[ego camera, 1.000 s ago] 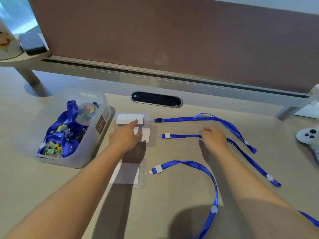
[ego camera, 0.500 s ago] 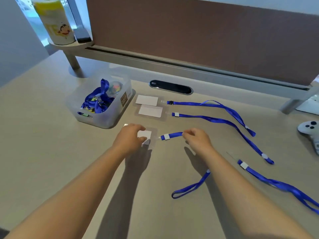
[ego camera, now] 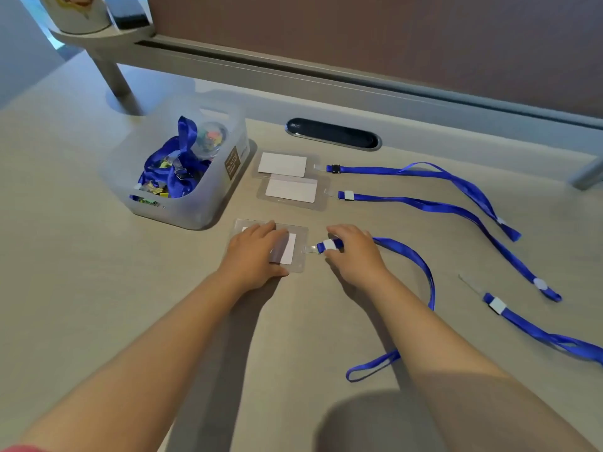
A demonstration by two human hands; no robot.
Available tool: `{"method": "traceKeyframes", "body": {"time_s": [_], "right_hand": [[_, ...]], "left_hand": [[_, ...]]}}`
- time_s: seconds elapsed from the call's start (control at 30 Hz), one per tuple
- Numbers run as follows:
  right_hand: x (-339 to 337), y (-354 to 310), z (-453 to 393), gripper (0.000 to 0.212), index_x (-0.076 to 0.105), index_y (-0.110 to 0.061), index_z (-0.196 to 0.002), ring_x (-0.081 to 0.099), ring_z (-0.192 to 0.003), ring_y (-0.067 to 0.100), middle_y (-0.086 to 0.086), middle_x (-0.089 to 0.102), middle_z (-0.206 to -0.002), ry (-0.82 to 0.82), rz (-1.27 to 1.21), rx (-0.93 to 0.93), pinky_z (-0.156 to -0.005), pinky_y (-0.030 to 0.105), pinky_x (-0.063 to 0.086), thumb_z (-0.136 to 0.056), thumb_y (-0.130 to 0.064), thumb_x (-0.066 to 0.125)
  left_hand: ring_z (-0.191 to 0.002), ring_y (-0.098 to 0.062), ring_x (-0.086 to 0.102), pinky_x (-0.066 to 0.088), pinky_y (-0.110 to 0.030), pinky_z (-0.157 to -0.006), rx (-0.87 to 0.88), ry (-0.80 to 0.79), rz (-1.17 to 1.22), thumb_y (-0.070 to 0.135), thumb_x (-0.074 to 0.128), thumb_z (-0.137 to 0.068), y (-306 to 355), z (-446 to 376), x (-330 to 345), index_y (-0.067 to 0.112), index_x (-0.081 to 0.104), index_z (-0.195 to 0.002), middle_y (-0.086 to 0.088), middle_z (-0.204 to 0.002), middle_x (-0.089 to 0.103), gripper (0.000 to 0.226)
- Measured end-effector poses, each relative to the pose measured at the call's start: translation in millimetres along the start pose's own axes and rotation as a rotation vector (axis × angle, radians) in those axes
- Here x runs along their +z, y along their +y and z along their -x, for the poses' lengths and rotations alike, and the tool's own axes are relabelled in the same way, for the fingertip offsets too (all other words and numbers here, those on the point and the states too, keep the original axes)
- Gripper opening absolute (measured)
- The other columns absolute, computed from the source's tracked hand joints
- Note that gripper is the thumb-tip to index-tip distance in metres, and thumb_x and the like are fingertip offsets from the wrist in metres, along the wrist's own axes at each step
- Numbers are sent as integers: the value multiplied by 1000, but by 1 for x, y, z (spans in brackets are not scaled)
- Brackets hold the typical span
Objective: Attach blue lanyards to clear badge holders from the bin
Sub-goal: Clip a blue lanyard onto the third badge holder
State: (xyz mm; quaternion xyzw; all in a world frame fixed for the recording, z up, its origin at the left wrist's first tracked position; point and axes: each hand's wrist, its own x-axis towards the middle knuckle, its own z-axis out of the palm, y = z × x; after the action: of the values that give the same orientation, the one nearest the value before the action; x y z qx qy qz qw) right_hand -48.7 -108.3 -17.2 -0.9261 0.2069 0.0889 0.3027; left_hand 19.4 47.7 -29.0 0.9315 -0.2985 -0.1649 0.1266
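A clear badge holder with a white card lies on the desk under my left hand, which presses flat on it. Just right of it, my right hand pinches the clip end of a blue lanyard, whose strap loops behind my forearm. The clip touches the holder's tab. Two more badge holders lie farther back, each with a blue lanyard at its right end. The translucent bin with blue lanyards stands at the left.
A loose blue lanyard lies at the right edge. A dark oval cable port sits behind the holders. A brown partition closes the back, with a small shelf and its leg at the far left.
The view has come closer. My left hand now lies flatter over the near holder, and my right hand has brought the lanyard clip up to the holder's tab.
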Motion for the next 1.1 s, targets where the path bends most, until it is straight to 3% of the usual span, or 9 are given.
{"method": "traceKeyframes", "body": {"time_s": [0.27,0.4,0.47,0.57,0.7,0.8,0.93,1.03,1.1], "right_hand": [[13,-8,-10,23,59,-20,-111,42,-114,24,5,53,-119,59,321,-44,-92,33,33,-89,-22,52],[10,-13,-6,6,60,-15,-90,48,-104,24,7,58,-106,1,94,7,-86,32,38,-87,-16,55],[5,-17,0,5,54,-15,-84,51,-87,20,4,57,-90,-37,-140,45,-72,26,42,-86,-10,56],[-6,-21,7,9,51,-13,-84,47,-70,12,-3,49,-76,-42,-363,71,-56,16,36,-85,-6,56],[-21,-29,18,8,54,-13,-83,51,-67,14,0,52,-75,-42,-574,133,-54,21,42,-85,-5,54],[-34,-36,28,8,58,-12,-90,48,-64,10,1,54,-76,-64,-560,101,-49,21,40,-87,-7,52],[-51,-47,37,15,65,-9,-95,48,-67,11,1,54,-75,-50,-536,24,-53,20,38,-89,-14,52],[-62,-53,45,16,59,-13,-75,45,-59,5,-7,50,-67,-19,-543,-45,-55,21,36,-88,-9,51],[-69,-56,49,13,60,-9,-78,45,-60,5,-9,50,-67,1,-556,-71,-59,21,38,-88,-8,51]], "left_hand": [[-136,-27,20,18,-43,-111,-5,15,23,39,63,-75,-9,-1,5,25,34,-130,-7,-148,27,64],[-134,-27,20,18,-46,-111,-2,34,91,42,65,-72,-2,2,5,25,36,-129,-8,-145,30,65],[-134,-27,19,18,-47,-112,8,42,114,43,66,-71,4,5,4,26,37,-128,-6,-145,30,67],[-135,-25,20,17,-44,-111,18,79,168,41,67,-71,13,9,0,26,35,-129,-4,-146,29,68],[-119,-25,43,33,-35,-100,115,256,238,21,58,-82,24,14,-17,17,48,-121,-8,-129,54,41],[-108,-29,52,40,-35,-90,160,345,260,7,51,-84,34,19,-33,9,57,-112,-13,-116,62,28],[-104,-30,56,45,-38,-88,207,397,277,5,47,-86,47,26,-49,10,54,-115,-14,-114,63,30],[-98,-34,58,46,-37,-81,257,464,287,0,47,-84,55,33,-61,7,55,-113,-19,-109,65,31],[-95,-35,59,47,-38,-79,270,485,280,2,48,-84,59,36,-67,6,56,-112,-19,-106,66,29]]}}
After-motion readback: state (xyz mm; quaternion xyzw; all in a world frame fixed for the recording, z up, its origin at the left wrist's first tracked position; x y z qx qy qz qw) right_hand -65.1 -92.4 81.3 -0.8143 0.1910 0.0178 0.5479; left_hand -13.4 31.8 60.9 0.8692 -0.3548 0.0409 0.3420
